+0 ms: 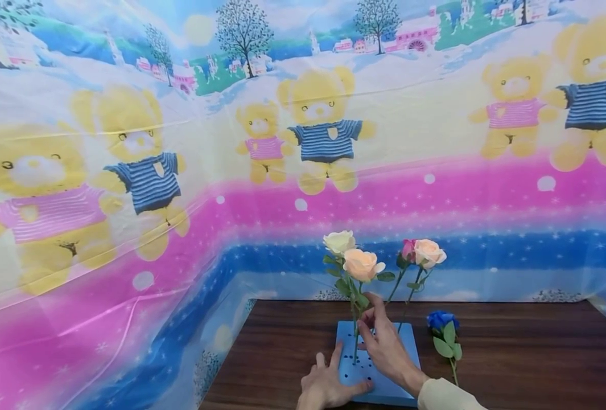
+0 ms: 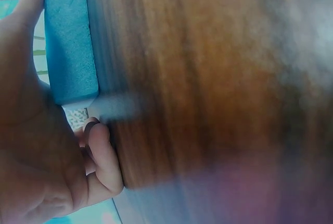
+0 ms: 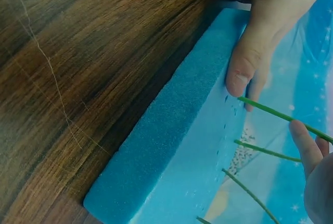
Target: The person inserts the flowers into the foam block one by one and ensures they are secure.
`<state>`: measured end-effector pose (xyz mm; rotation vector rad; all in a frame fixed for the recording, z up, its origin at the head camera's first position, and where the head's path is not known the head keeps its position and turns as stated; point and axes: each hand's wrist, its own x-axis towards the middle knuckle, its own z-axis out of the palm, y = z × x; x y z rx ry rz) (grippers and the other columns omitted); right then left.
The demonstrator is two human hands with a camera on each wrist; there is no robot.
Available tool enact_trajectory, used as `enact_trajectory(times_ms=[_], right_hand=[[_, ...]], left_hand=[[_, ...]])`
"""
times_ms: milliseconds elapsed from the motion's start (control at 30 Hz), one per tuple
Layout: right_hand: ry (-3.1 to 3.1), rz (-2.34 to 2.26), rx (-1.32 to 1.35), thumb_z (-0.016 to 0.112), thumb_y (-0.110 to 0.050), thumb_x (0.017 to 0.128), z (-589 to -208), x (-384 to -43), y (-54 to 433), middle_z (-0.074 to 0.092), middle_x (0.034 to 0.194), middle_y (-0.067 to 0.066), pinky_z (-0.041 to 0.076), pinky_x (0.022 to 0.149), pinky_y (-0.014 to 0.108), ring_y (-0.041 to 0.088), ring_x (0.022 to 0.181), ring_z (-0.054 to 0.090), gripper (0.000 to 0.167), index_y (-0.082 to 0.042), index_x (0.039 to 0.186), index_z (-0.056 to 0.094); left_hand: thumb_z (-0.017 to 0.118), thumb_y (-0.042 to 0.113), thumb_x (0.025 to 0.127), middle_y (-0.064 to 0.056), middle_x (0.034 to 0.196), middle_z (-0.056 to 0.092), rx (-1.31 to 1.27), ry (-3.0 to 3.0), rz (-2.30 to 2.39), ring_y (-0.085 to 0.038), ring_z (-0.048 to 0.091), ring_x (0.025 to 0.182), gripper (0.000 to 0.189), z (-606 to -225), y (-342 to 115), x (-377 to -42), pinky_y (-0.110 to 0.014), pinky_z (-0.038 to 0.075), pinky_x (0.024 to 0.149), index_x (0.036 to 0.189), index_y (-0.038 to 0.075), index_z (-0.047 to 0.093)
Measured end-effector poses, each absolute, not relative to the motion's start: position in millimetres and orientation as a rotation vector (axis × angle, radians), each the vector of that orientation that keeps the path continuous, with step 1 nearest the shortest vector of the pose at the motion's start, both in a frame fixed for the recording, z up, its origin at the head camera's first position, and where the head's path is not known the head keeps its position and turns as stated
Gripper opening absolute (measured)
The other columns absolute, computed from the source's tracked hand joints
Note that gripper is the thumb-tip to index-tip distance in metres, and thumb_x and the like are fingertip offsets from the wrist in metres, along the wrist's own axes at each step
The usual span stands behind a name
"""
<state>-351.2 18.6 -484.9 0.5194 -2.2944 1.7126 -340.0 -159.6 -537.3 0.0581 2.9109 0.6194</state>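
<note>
A blue foam block dotted with small holes lies on the table. My right hand pinches the green stem of a peach rose, whose lower end meets the top of the block. Spread over the block's near left corner, my left hand steadies it; its thumb lies on the top face and other fingers run along the side. Also upright in the block are a cream-white rose, a second pale peach rose and a pink rose.
A blue rose with green leaves lies on the dark wooden table, right of the block. Behind the table hangs a cloth printed with teddy bears, and it also covers the left side.
</note>
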Motion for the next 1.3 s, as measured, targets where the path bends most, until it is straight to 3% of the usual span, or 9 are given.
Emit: enact_trajectory(times_ms=[233, 467, 700, 967, 1300], right_hand=[[-2.301, 1.72, 0.533, 0.052, -0.006, 0.119, -489.3, -353.9, 15.7, 0.058, 0.113, 0.014, 0.068, 0.078, 0.042, 0.03, 0.098, 0.07, 0.062, -0.035, 0.169, 0.029], [-2.334, 1.709, 0.521, 0.054, -0.007, 0.119, -495.1, -354.5, 13.6, 0.056, 0.111, 0.01, 0.068, 0.077, 0.043, 0.026, 0.1, 0.068, 0.061, -0.033, 0.168, 0.029], [-2.333, 1.711, 0.516, 0.053, -0.007, 0.119, -498.2, -355.3, 13.8, 0.057, 0.112, 0.011, 0.068, 0.078, 0.045, 0.034, 0.106, 0.07, 0.061, -0.034, 0.168, 0.028], [-2.332, 1.714, 0.494, 0.055, -0.006, 0.118, -499.9, -355.0, 14.4, 0.061, 0.109, 0.012, 0.068, 0.081, 0.045, 0.028, 0.102, 0.07, 0.064, -0.037, 0.168, 0.029], [-2.325, 1.762, 0.509, 0.057, -0.001, 0.116, -495.7, -353.3, 19.6, 0.06, 0.111, 0.011, 0.068, 0.081, 0.042, 0.029, 0.102, 0.069, 0.063, -0.028, 0.168, 0.032]], left_hand=[[0.068, 0.094, 0.084, -0.025, 0.145, 0.053, 0.058, 2.91, 0.606, -0.049, 0.067, 0.117, 0.116, -538.6, -160.0, -341.6, -0.073, 0.053, 0.088, 0.176, 0.03, 0.036], [0.069, 0.093, 0.084, -0.023, 0.136, 0.054, 0.061, 2.912, 0.614, -0.047, 0.066, 0.111, 0.115, -538.9, -158.8, -341.6, -0.071, 0.053, 0.084, 0.176, 0.032, 0.036], [0.067, 0.094, 0.084, -0.02, 0.129, 0.053, 0.063, 2.918, 0.591, -0.045, 0.066, 0.106, 0.115, -536.9, -158.0, -340.9, -0.065, 0.052, 0.077, 0.176, 0.034, 0.034], [0.069, 0.093, 0.084, -0.021, 0.131, 0.053, 0.06, 2.915, 0.602, -0.045, 0.066, 0.108, 0.116, -536.5, -159.9, -342.4, -0.067, 0.053, 0.079, 0.176, 0.032, 0.034], [0.07, 0.092, 0.084, -0.019, 0.121, 0.051, 0.066, 2.918, 0.623, -0.039, 0.062, 0.095, 0.116, -537.4, -158.1, -342.6, -0.066, 0.052, 0.078, 0.176, 0.032, 0.035]])
